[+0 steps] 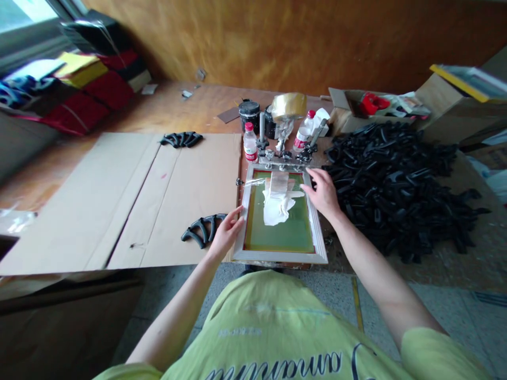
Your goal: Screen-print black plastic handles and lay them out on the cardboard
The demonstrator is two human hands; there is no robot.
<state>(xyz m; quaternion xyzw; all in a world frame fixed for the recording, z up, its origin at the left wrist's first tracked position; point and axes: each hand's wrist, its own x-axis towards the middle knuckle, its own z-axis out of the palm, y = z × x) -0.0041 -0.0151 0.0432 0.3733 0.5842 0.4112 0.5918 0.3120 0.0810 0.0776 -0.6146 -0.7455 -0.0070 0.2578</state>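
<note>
A wooden screen-printing frame (279, 257) lies flat, with green mesh (279, 232) stretched inside it. A crumpled white cloth (275, 208) sits on the mesh. My left hand (227, 232) rests on the frame's left edge, and a black curved plastic part (202, 230) lies on the cardboard just beside that hand, possibly touching it. My right hand (322, 192) lies with fingers spread over the frame's upper right corner. Neither hand appears to grip anything. A second black part (181, 139) lies farther off on the cardboard.
A large heap of black plastic parts (392, 184) lies right of the frame. Metal hinge clamps (285, 154) hold the frame's far edge. Beyond stand plastic bottles (250, 142), an ink can (249, 113) and a tape roll (289, 105). Cardboard sheets (178, 200) cover the left side.
</note>
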